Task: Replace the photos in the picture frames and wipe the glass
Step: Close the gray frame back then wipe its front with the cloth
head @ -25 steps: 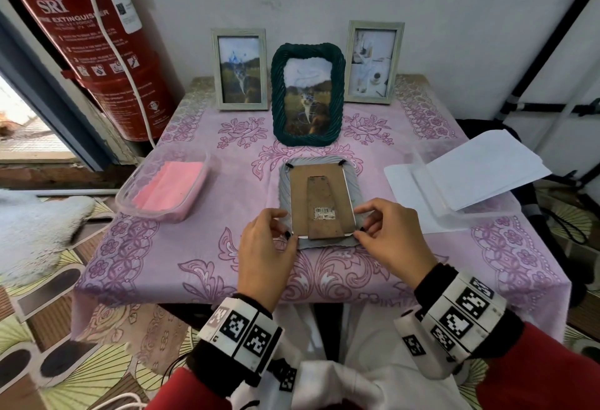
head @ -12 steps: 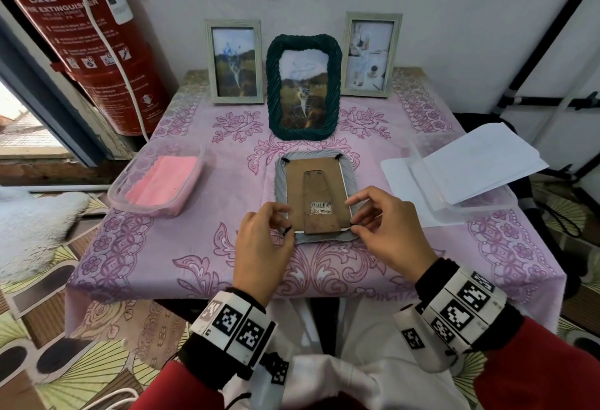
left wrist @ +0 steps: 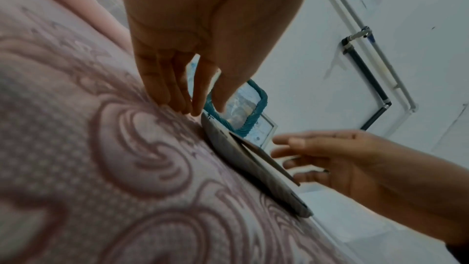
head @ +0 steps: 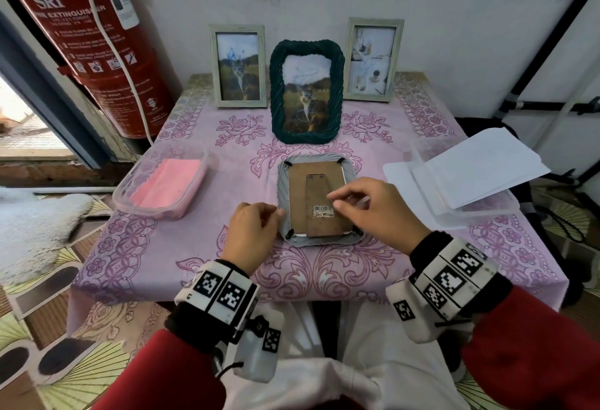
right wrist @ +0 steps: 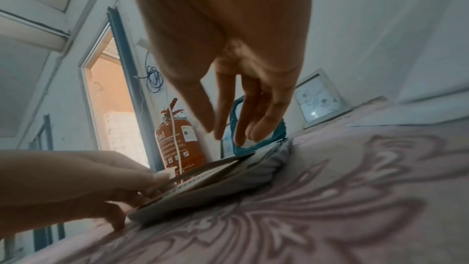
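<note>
The grey frame (head: 319, 201) lies face down; the left hand (head: 251, 235) seemingly pinches its nine o'clock edge, the right hand (head: 378, 211) hovers above, fingers loose.

The red fire extinguisher (head: 97, 49) at the left wall bears the white brand "SRI" near its top and, below it, a line reading "EXTINGUISHER", with its first word cut off at the edge. Under that run rows of small print and four white pictogram squares, too small to read. A white sticker higher on the cylinder cannot be read. A barcode label (head: 323, 210) sits on the brown backing board of the picture frame (head: 285, 179) lying face down; its digits are unreadable.
</note>
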Action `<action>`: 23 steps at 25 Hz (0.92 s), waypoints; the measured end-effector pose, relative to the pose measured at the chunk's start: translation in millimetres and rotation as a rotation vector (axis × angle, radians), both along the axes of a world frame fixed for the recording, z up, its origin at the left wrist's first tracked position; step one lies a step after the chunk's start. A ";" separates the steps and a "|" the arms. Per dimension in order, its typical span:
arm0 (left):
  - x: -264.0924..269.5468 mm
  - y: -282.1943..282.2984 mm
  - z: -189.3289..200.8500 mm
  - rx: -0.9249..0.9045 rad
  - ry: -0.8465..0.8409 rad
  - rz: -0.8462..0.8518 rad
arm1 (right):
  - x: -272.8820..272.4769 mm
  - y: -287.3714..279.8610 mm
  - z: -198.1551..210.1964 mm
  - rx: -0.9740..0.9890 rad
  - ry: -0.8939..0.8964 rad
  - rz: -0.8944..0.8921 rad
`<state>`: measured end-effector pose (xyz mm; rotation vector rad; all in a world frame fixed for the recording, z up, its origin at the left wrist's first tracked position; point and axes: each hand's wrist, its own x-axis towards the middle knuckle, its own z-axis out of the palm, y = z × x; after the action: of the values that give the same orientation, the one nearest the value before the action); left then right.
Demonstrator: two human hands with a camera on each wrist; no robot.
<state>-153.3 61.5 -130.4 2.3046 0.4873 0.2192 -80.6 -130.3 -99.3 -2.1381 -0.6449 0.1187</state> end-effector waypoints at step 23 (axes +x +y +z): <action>11.4 -47.2 59.3 -0.266 -0.661 -0.246 | 17.2 27.3 74.0 0.645 0.046 -0.136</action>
<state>-141.9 14.2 -71.1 1.8645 -0.1000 0.7147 -63.4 -103.0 -25.3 -1.5422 -0.4315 -0.1045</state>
